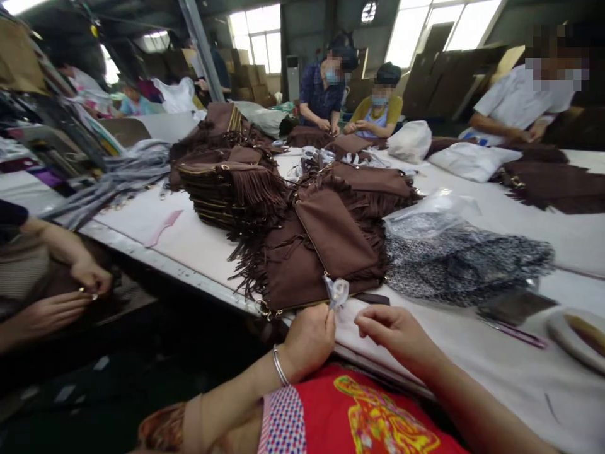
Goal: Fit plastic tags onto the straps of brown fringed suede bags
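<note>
In front of me a brown fringed bag (326, 252) lies on the table, with a smaller brown flap or pouch (338, 233) on top. A twisted strip of clear plastic wrap (337, 291) stands at the lower corner of that pouch. My left hand (309, 337), a silver bangle at its wrist, is closed on the lower end of the plastic. Just right of it, my right hand (397, 331) is held over the table edge with curled fingers pressed together. Whatever may be between its fingertips is too small or hidden to make out.
Stacked brown fringed bags (222, 195) rise behind on the left. To the right lie a black-and-white knitted cloth (463, 265), pink-handled snips (520, 334) and a tape roll (579, 337). A co-worker's hands (70, 296) are at the left; other people work across the table (515, 221).
</note>
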Motion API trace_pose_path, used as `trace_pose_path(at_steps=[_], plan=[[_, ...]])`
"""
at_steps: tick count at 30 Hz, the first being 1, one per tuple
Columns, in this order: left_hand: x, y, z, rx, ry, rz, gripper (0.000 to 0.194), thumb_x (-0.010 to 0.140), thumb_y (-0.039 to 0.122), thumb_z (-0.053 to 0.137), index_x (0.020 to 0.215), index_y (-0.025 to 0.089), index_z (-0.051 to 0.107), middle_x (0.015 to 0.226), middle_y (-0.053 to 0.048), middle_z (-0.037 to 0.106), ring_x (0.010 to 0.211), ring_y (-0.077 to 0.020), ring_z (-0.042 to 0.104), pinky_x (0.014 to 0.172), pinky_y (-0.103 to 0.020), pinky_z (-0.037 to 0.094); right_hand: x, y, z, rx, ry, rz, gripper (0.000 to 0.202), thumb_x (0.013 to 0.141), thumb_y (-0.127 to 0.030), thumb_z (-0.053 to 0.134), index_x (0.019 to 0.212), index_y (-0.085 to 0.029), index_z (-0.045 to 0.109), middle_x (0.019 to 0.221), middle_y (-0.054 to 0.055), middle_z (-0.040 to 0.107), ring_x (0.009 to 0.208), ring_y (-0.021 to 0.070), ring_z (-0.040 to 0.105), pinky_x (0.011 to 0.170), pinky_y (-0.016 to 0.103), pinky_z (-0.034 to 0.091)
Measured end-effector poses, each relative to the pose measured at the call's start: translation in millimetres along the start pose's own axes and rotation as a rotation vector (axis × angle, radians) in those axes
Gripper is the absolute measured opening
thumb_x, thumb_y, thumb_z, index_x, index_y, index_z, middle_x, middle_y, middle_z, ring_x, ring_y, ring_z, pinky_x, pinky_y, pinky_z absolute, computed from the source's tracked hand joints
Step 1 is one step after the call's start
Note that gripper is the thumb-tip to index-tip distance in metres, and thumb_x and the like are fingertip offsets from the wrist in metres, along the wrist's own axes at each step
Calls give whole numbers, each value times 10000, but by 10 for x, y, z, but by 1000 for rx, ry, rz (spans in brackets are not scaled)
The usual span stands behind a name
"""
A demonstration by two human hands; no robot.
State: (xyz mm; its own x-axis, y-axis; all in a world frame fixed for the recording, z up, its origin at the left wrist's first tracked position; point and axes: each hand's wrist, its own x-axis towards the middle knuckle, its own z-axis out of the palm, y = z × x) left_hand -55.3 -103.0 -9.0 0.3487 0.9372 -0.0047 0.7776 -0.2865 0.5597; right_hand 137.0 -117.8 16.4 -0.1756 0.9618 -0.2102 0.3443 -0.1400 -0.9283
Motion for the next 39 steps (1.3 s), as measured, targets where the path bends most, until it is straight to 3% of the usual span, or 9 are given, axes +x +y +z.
trace_pose_path(at_steps=[2,5,13,18,24,29,34,39], plan=[[-34,-30,-1,67,-5,26,350,959,292,309,772,169,578,730,-72,649,649,-169,595,588,-272,392,170,-87,245,21,3,-18,293,770,-395,611,587,-168,635,578,0,605,579,129,515,562,226,387],[-71,-79,0,113,-8,60,341,962,274,295,819,162,583,767,-86,662,691,-185,628,616,-284,443,330,-61,428,-12,55,28,306,756,-383,605,543,-165,605,533,-4,579,562,131,510,548,229,369],[-114,-129,29,299,33,107,250,937,211,322,880,140,555,779,-114,656,682,-230,651,580,-317,503,405,148,541,-68,168,195,365,735,-465,600,509,-184,543,448,-14,524,428,106,430,444,236,301],[-127,-146,58,285,130,161,296,941,179,311,1173,120,484,841,-108,667,719,-209,657,609,-296,511,402,98,577,-7,198,227,362,715,-466,617,508,-186,521,440,-20,512,404,92,408,411,227,273],[-96,-162,56,242,45,134,205,913,167,341,859,152,538,796,-98,639,686,-214,627,596,-312,489,286,67,578,215,102,317,294,675,-456,630,591,-179,577,406,-57,461,356,81,369,371,213,267],[-88,-109,44,5,54,101,309,963,232,272,842,159,546,794,-80,628,721,-178,604,650,-288,454,242,124,591,311,115,350,266,674,-441,646,645,-181,595,390,-75,420,326,76,343,343,208,226],[-106,-62,13,-91,79,46,340,970,278,260,819,167,544,780,-67,616,701,-161,569,643,-283,419,241,98,593,295,161,317,282,662,-457,652,664,-179,603,415,-71,435,329,80,374,341,209,251],[-129,33,101,-190,109,-20,376,948,342,262,811,184,575,785,-108,641,714,-190,594,657,-327,453,238,217,602,338,77,319,375,659,-568,622,599,-203,563,379,-64,403,311,90,369,341,216,220]])
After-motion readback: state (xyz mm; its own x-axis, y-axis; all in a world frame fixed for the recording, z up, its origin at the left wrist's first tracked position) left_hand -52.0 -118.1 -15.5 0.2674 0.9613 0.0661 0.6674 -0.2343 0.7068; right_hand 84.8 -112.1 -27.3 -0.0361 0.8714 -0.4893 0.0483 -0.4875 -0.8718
